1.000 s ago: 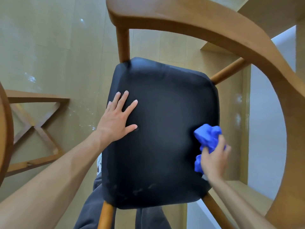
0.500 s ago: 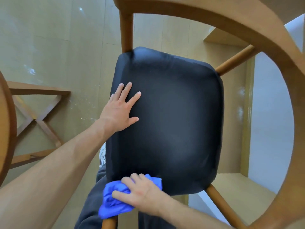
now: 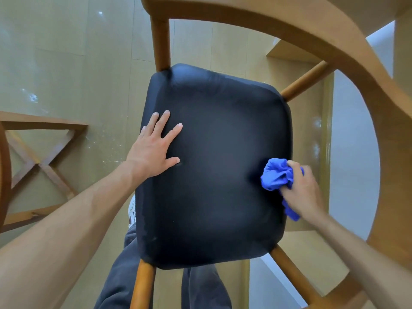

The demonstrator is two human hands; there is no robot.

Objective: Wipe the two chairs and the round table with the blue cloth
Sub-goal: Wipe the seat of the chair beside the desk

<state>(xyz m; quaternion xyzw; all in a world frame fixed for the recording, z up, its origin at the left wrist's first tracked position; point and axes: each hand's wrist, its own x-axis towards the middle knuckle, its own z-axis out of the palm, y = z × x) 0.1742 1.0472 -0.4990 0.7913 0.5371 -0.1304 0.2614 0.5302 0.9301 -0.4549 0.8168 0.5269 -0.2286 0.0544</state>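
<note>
A wooden chair with a black padded seat (image 3: 214,170) fills the middle of the head view, its curved backrest (image 3: 334,41) arching over the top and right. My left hand (image 3: 153,148) lies flat on the seat's left side, fingers spread. My right hand (image 3: 301,188) grips the bunched blue cloth (image 3: 276,175) and presses it on the seat's right edge. The round table's rim (image 3: 3,175) shows at the far left, with its crossed wooden base (image 3: 38,163) below it. The second chair is out of view.
Glossy beige floor tiles (image 3: 78,74) surround the chair. My dark trouser legs (image 3: 120,275) and a white shoe (image 3: 132,210) stand at the seat's near edge. Pale wall and wooden ledges (image 3: 312,253) lie to the right.
My right hand carried the blue cloth from the seat's right edge to its near-left corner, then back to the right edge. My left hand stayed flat on the seat.
</note>
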